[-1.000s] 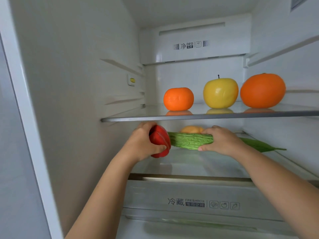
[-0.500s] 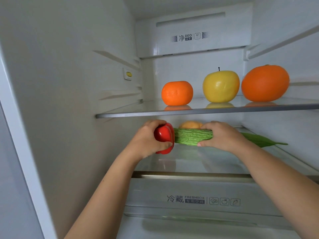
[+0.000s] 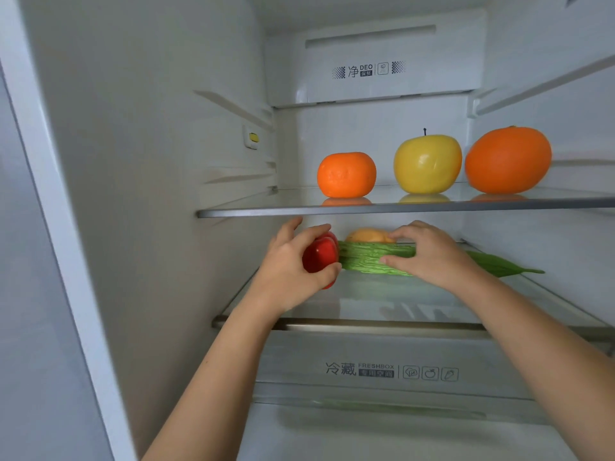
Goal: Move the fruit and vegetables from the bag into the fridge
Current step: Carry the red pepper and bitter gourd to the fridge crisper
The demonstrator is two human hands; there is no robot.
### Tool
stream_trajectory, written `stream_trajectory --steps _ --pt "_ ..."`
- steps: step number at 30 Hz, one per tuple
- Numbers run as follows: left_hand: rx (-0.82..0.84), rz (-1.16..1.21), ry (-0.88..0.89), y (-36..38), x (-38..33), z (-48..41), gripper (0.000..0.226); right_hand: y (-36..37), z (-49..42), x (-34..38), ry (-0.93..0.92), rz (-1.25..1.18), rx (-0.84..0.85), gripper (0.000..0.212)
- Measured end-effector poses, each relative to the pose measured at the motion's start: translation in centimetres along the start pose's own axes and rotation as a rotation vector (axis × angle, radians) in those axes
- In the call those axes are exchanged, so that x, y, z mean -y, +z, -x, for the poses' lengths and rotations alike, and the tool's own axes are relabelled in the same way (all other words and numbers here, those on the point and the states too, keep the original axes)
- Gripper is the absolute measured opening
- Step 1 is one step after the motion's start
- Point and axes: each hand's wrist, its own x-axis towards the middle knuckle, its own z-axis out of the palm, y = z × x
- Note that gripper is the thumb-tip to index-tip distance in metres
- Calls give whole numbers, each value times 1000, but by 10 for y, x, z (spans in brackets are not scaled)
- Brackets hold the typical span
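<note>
While my left hand (image 3: 293, 274) is gripping the red pepper (image 3: 320, 256) and my right hand (image 3: 429, 252) is clasping the bitter gourd (image 3: 372, 259) on the fridge's lower shelf (image 3: 382, 324), I'm placing both; next, letting go.

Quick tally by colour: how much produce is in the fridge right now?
Orange: 3, two on the upper shelf, one partly hidden behind the gourd
Yellow: 1 apple
Red: 1 pepper
Green: 1 bitter gourd
Total: 6
</note>
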Motion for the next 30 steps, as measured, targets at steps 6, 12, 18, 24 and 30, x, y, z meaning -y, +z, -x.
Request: stream_trajectory --steps 6,12,18,24,30 --pt "-121 -86 27 -5 -18 34 57 11 37 39 -34 -52 -145 37" --pt "-240 -151 126 -5 -15 88 42 21 102 68 -70 64 -365 37" --pt "-264 -156 185 0 -7 147 32 32 159 99 -75 164 -373 39" --pt "-256 -116 194 -6 1 204 30 51 214 131 -88 217 -290 39" --pt "-238 -250 66 -25 -5 261 30 49 256 151 -141 188 -232 40"
